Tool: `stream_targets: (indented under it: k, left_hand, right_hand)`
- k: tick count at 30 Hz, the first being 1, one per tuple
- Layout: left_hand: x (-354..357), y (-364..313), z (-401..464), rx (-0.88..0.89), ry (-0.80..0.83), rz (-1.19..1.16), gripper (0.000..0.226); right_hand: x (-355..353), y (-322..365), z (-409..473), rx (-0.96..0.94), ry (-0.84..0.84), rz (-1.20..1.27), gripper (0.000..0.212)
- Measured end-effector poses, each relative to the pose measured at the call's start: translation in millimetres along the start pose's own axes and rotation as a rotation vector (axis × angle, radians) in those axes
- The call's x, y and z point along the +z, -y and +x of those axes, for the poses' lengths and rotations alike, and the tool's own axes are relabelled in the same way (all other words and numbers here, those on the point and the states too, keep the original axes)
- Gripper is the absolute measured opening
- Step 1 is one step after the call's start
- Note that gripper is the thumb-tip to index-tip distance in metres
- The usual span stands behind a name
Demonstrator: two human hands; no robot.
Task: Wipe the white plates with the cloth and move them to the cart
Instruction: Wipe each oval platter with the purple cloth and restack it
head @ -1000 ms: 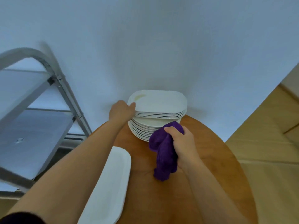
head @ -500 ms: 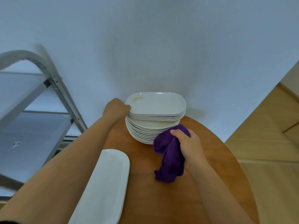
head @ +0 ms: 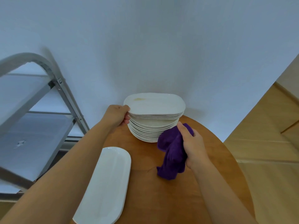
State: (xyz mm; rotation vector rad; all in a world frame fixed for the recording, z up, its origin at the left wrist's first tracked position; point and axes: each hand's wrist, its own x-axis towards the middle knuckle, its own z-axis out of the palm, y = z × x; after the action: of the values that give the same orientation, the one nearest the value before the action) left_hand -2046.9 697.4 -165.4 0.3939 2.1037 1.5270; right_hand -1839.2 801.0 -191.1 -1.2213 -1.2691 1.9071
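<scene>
1. The top plate of the plate stack is gripped at its left rim by the left hand, thumb above, fingers curled beneath.
2. A yellowish smear is seen on that plate, near the grip.
3. The purple cloth is clenched in the right hand, just right of the stack's base and hanging down to the wooden table.
4. A long white platter lies in front and left of the stack; its near end is cut off.
5. The steel cart, left of the stack, is only partly in frame.

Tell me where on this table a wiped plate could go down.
Bare wood of the table lies between the long platter and the purple cloth. More lies right of the right hand. The back is crowded by the plate stack.
</scene>
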Motion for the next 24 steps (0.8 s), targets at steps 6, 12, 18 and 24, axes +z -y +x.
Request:
stream_targets:
  k: [6, 12, 18, 24]
  left_hand:
    - [-7.3, 22.0, -34.0, 0.022, 0.050, -0.057, 0.035]
    - [-19.8, 34.9, -94.1, 0.104, 0.084, 0.065, 0.032]
    - [-30.8, 42.7, -157.9, -0.238, 0.208, -0.411, 0.037]
    - [-28.0, 66.1, -222.6, -0.518, 0.301, -0.880, 0.038]
  right_hand:
    - [-4.8, 8.5, -10.1, 0.057, -0.003, 0.158, 0.052]
    - [-28.6, 9.3, -42.7, 0.128, 0.025, 0.258, 0.029]
    - [-59.0, -4.2, -97.1, 0.228, 0.071, 0.196, 0.026]
    - [-76.9, -19.7, -148.2, 0.285, 0.133, 0.067, 0.027]
